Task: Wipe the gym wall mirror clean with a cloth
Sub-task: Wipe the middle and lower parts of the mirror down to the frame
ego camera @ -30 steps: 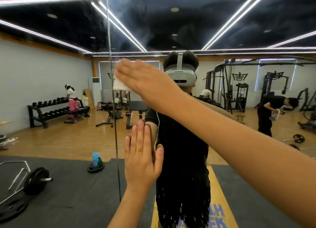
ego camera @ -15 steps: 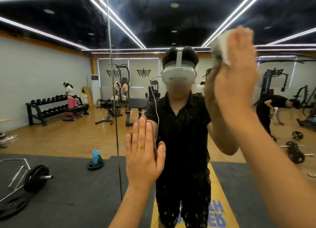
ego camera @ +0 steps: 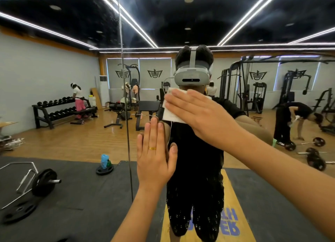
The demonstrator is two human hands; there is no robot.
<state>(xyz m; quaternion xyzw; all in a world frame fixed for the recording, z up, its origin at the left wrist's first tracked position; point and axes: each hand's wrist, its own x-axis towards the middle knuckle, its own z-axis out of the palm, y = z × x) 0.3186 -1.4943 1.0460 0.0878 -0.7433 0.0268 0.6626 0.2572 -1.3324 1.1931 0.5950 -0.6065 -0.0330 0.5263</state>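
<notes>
Head view faces the wall mirror [ego camera: 253, 14], which fills the frame. At centre, the right hand [ego camera: 204, 118] presses a white cloth [ego camera: 169, 112] flat against the glass, its fingers straight, together and pointing toward frame left. Just below, the left hand [ego camera: 154, 158] rests palm-flat on the mirror, fingers straight and pointing up, a gold ring [ego camera: 152, 148] on one. A vertical seam [ego camera: 126, 114] runs left of centre.

On my feed the left hand [ego camera: 154, 158] wears a plain gold ring [ego camera: 152, 148]. Reflected back at me: a grey headset [ego camera: 192, 77] with a strap [ego camera: 193, 57] over dark hair, a thin white cable [ego camera: 170, 132] trailing down a black short-sleeved shirt [ego camera: 197, 151], and black shorts [ego camera: 195, 205] speckled with small white marks.
</notes>
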